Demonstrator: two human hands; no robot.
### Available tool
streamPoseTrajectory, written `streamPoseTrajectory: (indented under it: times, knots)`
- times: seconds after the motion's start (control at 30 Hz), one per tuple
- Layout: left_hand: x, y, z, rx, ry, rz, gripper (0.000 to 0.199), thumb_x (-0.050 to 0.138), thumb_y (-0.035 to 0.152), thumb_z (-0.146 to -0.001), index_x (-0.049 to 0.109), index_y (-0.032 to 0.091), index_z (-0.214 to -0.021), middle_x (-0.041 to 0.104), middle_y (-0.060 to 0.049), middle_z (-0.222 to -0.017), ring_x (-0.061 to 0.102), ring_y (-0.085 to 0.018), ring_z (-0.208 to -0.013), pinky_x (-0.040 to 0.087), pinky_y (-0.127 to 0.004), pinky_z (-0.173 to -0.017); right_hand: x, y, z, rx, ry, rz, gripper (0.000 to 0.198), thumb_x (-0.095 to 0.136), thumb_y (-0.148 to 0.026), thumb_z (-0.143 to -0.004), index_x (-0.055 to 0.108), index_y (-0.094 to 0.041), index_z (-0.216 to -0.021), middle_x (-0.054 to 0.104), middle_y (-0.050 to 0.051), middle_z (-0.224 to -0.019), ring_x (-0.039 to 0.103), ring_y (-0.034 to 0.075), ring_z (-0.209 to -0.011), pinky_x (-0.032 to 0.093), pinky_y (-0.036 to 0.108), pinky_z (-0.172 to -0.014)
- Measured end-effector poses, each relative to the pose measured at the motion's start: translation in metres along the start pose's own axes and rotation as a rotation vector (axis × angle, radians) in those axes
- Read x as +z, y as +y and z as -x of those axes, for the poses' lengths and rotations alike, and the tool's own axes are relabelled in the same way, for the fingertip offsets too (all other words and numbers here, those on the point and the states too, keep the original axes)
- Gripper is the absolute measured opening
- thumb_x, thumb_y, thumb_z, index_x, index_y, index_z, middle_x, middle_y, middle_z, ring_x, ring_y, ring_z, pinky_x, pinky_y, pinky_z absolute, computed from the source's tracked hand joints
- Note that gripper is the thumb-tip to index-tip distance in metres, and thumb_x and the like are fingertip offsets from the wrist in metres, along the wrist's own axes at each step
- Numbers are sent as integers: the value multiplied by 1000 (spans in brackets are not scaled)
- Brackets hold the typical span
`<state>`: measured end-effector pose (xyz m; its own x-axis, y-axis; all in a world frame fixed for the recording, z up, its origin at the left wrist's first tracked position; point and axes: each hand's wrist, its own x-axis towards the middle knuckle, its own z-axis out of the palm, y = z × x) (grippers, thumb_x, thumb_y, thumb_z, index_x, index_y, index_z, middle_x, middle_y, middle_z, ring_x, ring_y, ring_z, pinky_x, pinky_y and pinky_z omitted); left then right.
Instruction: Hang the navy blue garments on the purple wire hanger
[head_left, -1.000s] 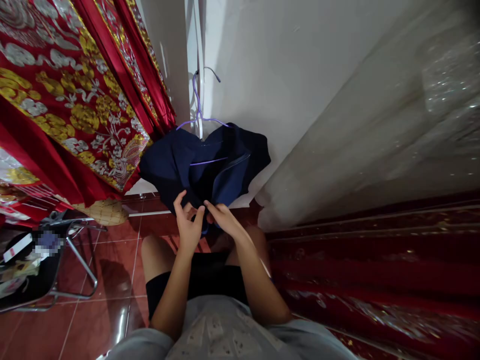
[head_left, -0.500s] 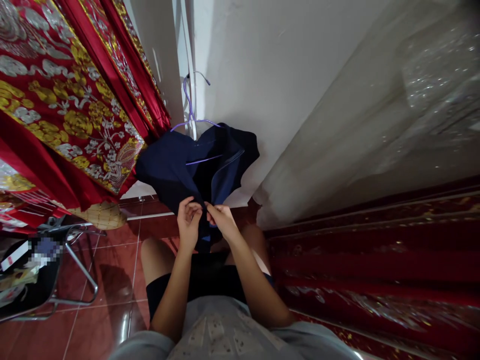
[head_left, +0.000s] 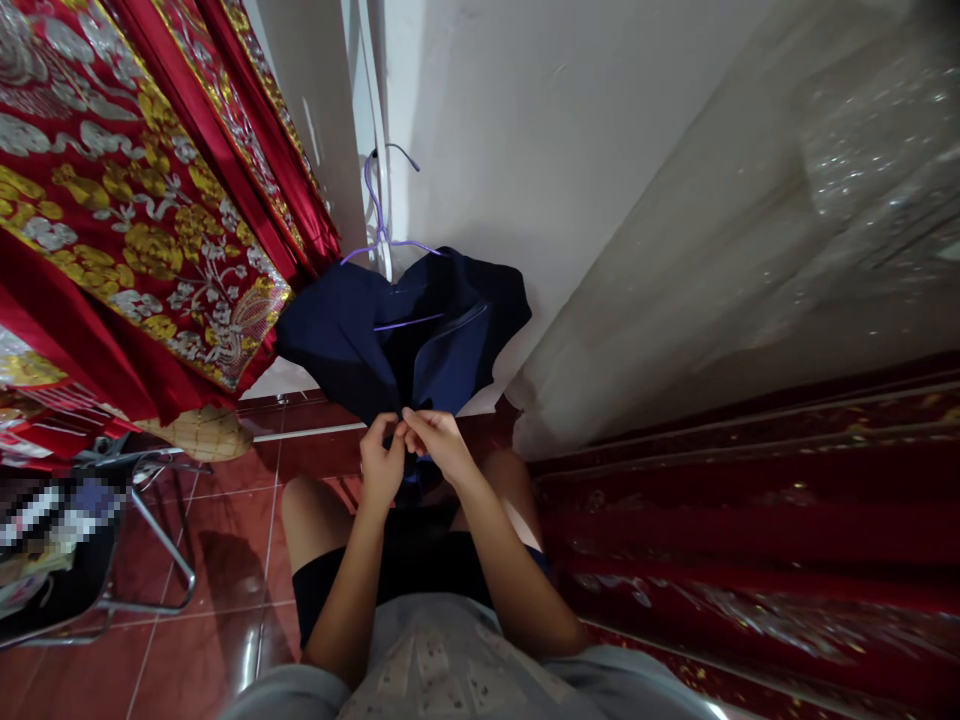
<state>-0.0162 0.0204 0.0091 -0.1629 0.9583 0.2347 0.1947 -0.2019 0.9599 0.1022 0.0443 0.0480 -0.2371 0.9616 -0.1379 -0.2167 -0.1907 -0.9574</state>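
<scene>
A dark navy jacket (head_left: 330, 325) hangs by its shoulders on a purple hanger (head_left: 380, 215) in front of me, its front parted at the top so the hanger's lower bar shows inside. My left hand (head_left: 381, 462) pinches the jacket's left front edge at about the height of my knees. Close against it, my right hand (head_left: 437, 438) is closed with thumb and finger on the opposite front edge. The two hands meet at the middle of the jacket's front. Whatever small fastening lies between the fingertips is hidden.
Red cloth with gold and silver embroidery (head_left: 161, 230) hangs at the left. Below it stands a black folding chair (head_left: 82, 590) with things on it. Clear plastic sheeting (head_left: 675, 300) covers the right side, above dark red cloth (head_left: 750, 520). The floor is red tile (head_left: 232, 580).
My hands have come together, and the left has closed its fingers. The jacket's two front edges are drawn nearer each other, narrowing the gap.
</scene>
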Motion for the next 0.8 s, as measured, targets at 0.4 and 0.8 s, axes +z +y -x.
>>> streamPoseTrajectory:
  times: [0.4,0.8]
  knots:
    - [1,10,-3,73,14,-119,18,52,32,-99,60,20,-89,66,-1,-81,64,-16,-79,50,-26,-78,1,-36,-15,-49,67,-46,39,73,-54,-73,73,-16,-69,61,1,-48,42,7,-34,22,23,-36]
    - [2,-18,-19,146,-80,-232,23,50,38,-102,60,19,-94,66,-3,-86,65,-17,-83,50,-28,-82,22,-152,-70,-453,45,55,49,66,-63,-89,69,-15,-78,65,1,-57,50,5,-39,30,19,-37]
